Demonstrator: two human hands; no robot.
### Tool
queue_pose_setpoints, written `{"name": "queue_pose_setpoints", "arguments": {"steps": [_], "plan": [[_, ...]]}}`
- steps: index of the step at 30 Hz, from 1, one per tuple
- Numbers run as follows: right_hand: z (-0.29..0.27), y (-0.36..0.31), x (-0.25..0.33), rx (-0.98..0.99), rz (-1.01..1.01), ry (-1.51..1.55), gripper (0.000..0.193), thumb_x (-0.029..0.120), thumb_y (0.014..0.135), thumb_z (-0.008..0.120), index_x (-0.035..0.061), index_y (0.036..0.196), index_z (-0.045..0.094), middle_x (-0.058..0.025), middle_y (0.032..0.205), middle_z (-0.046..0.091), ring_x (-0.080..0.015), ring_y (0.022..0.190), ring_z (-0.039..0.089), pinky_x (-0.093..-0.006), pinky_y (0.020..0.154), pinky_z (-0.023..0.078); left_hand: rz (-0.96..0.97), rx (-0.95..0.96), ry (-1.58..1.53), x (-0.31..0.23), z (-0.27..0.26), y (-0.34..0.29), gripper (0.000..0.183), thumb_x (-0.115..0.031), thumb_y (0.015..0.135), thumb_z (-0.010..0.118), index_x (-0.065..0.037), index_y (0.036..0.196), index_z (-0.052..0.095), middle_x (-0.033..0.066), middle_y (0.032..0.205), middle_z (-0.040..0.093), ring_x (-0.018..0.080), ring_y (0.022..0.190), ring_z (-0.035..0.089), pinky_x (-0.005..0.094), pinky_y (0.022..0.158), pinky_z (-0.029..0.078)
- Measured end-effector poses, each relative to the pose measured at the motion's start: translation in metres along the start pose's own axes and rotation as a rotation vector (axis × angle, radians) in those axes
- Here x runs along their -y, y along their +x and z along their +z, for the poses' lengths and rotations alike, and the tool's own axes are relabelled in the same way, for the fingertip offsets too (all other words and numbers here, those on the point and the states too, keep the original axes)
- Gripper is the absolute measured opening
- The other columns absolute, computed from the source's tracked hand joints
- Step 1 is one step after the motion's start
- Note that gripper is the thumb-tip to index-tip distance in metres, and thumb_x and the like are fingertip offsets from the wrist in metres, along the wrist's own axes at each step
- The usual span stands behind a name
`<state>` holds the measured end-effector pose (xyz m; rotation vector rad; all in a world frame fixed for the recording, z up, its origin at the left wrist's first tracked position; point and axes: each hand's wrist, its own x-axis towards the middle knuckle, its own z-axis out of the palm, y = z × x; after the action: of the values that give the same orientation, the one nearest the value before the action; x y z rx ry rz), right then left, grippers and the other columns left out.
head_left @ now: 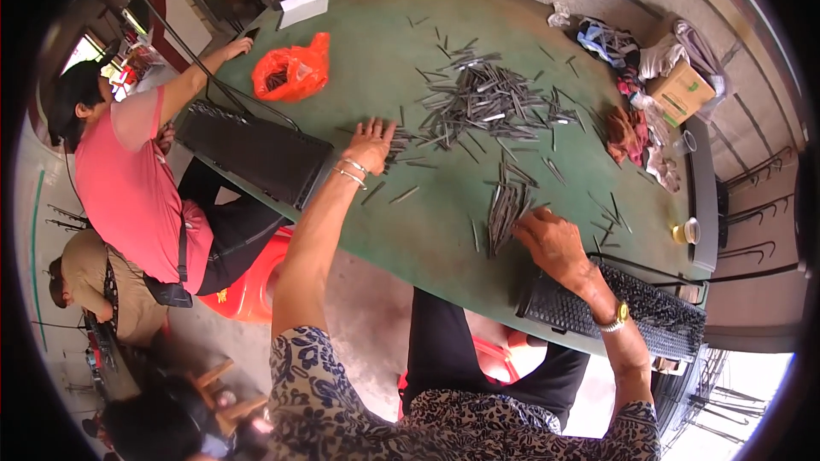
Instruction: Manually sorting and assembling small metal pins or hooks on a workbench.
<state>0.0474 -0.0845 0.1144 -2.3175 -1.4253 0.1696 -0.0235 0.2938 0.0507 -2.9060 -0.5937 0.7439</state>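
Hands at dark strips, bare green tabletop toward near edge

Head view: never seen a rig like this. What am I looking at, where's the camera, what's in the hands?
There is no machine here: a person works with two bare hands. The one picture comes from the left of two fisheye cameras on that person's head, looking down, so edges curve and the rim is black.

On the green table lies a big heap of thin dark pieces, with others scattered around. A red plastic bag sits further left.

The left hand is spread over a few pieces beside the heap. The right hand has its fingers bent at a small bundle; whether it grips any is unclear.

The person in pink at left is a co-worker.
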Motion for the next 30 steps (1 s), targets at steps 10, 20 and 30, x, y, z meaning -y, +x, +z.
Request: {"name": "queue_pose_setpoints", "arguments": {"steps": [10, 20, 30], "plan": [[0.041, -0.027, 0.011, 0.036, -0.143, 0.067, 0.013, 0.023, 0.084, 0.063, 0.0098, 0.085, 0.065, -0.0124, 0.08, 0.06, -0.0336, 0.073, 0.063, -0.0441, 0.062, 0.052, 0.049, -0.411, -0.086, -0.014, 0.043, 0.0, 0.042, -0.003, 0.075, 0.065, 0.0, 0.113, 0.051, 0.0162, 0.119, 0.049, 0.0326, 0.112, 0.048, 0.0491, 0.091, 0.045], [0.063, -0.007, 0.033, -0.096, -0.215, -0.446, 0.012, 0.012, 0.073, 0.059, 0.0086, 0.084, 0.056, -0.0126, 0.084, 0.052, -0.0271, 0.074, 0.059, -0.0414, 0.07, 0.043, 0.018, -0.723, -0.295, -0.029, 0.038, 0.002, 0.018, -0.01, 0.07, 0.065, -0.001, 0.085, 0.063, 0.0211, 0.089, 0.06, 0.0375, 0.082, 0.059, 0.0459, 0.071, 0.05], [0.023, -0.012, 0.05, -0.19, -0.349, -0.709, 0.018, 0.021, 0.064, 0.063, 0.0058, 0.073, 0.06, -0.0066, 0.075, 0.051, -0.0203, 0.072, 0.053, -0.0346, 0.067, 0.036, 0.263, -0.837, -1.615, -0.173, 0.002, -0.036, 0.015, -0.015, 0.079, 0.063, -0.002, 0.087, 0.063, 0.0017, 0.074, 0.059, 0.0093, 0.065, 0.051, 0.0276, 0.059, 0.041]]}}
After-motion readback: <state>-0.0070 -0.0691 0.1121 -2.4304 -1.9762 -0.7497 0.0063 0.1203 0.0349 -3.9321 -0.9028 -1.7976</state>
